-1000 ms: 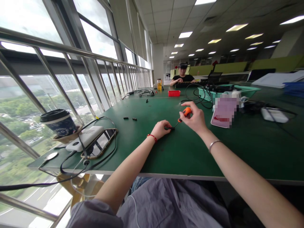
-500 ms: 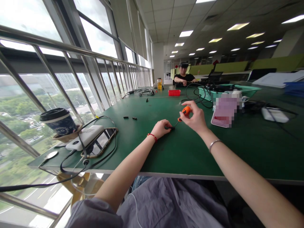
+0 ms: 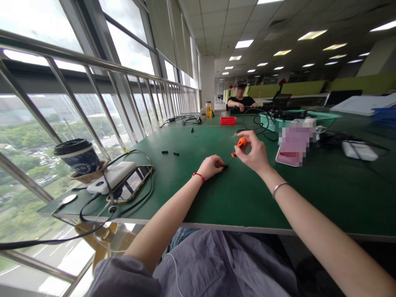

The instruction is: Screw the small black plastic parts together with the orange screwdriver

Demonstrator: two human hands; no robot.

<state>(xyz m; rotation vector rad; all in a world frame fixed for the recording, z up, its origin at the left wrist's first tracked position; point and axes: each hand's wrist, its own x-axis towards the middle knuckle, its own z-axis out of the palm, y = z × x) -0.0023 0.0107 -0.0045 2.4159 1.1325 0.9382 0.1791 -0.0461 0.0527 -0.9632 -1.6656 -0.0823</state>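
Observation:
My right hand is closed round the orange handle of a small screwdriver, raised a little above the green table. The screwdriver's dark shaft slants down and left to a small black part. My left hand rests on the table with its fingers pinched on that black part. The tip meets the part between the two hands. A red cord circles my left wrist and a metal bangle my right.
At the left edge lie a lidded coffee cup, a white power bank, a phone and black cables. Two small black parts lie farther out. A red tray, a green basket and another person are at the far end.
The hands and screwdriver stay in the same place; my view has shifted slightly. The person at the far end has moved their arms.

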